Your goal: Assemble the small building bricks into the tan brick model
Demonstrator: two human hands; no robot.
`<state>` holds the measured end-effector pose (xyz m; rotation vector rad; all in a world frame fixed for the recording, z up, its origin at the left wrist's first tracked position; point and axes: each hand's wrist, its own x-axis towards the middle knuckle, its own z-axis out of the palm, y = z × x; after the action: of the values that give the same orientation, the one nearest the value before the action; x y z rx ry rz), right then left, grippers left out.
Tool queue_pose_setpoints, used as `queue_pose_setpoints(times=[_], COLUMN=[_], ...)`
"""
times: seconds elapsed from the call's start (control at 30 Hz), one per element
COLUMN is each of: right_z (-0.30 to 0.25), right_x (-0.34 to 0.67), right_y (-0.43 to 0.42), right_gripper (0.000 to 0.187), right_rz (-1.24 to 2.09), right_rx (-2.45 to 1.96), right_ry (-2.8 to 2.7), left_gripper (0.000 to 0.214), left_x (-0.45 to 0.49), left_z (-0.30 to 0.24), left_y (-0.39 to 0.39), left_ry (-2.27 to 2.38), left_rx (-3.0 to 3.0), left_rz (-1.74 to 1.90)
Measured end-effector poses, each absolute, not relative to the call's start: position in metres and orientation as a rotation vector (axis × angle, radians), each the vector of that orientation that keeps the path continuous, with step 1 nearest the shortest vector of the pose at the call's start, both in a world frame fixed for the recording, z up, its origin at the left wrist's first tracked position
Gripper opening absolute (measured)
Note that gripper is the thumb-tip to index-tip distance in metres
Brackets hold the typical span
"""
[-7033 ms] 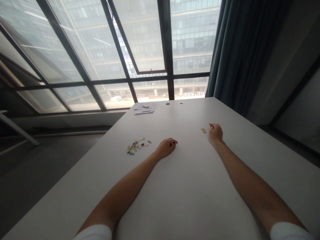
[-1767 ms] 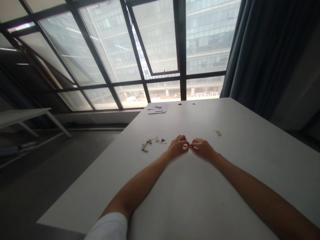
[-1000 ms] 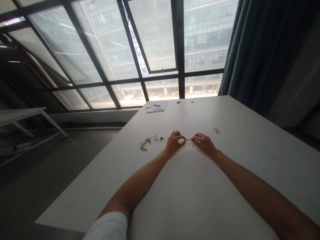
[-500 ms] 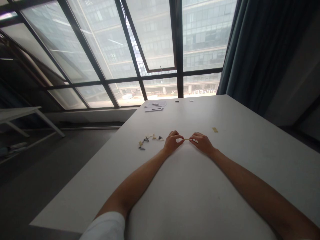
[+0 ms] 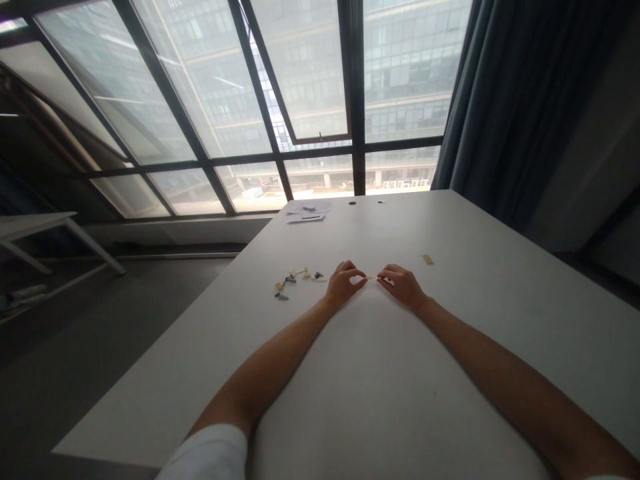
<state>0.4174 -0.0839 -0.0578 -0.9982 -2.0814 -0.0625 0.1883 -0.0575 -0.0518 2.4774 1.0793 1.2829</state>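
Small, thin, pale plastic-looking strip (image 5: 372,278) is right between the left hand (image 5: 343,284) and right hand (image 5: 403,285), lying side to side; both look pinched nearly closed on its ends, so neither's really nearer.

Pale piece (image 5: 372,278) too small for detail
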Motion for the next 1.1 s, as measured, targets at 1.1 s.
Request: queue_pose_setpoints(times=[1.1], right_z=[-0.061], right_x=[0.4159], right_y=[-0.0826], right_gripper=[0.014], right_rz=[0.048], right_rx=[-1.032], right_ry=[-2.037], left_gripper=[0.012], left_x=[0.1875], left_z=[-0.054], left_y=[-0.0525], left_ry=[1.105], left_rx=[2.444], left_rz=[1.129])
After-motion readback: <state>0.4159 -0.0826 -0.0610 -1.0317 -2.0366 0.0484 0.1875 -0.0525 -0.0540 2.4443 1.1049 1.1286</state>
